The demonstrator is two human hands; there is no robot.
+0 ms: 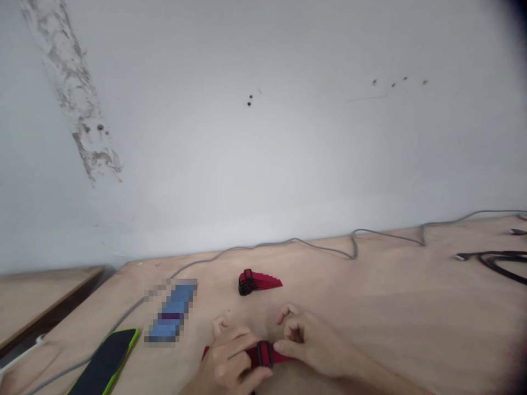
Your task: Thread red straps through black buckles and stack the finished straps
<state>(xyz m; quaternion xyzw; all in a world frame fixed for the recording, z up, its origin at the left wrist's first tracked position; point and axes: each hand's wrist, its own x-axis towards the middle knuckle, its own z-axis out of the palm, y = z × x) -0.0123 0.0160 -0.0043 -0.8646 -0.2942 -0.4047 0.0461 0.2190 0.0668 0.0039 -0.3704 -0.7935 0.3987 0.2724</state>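
Observation:
A red strap [282,357] with a black slide buckle [265,354] lies low at the front of the table. My left hand [230,356] is closed around the strap just left of the buckle, its thumb below and its fingers above. From the right, my right hand [307,340] touches the strap beside the buckle with its thumb tip. Its other fingers are curled loosely and stand apart from the thumb. Part of the strap is hidden beneath both hands. Beyond them rests a stack of red straps [265,281] with black buckles at its left end.
A phone in a lime-green case [105,365] lies at the front left, near a blurred blue object [173,312]. One grey cable [292,240] runs along the table's back by the white wall [263,164]. Black cables [500,266] lie coiled at the right.

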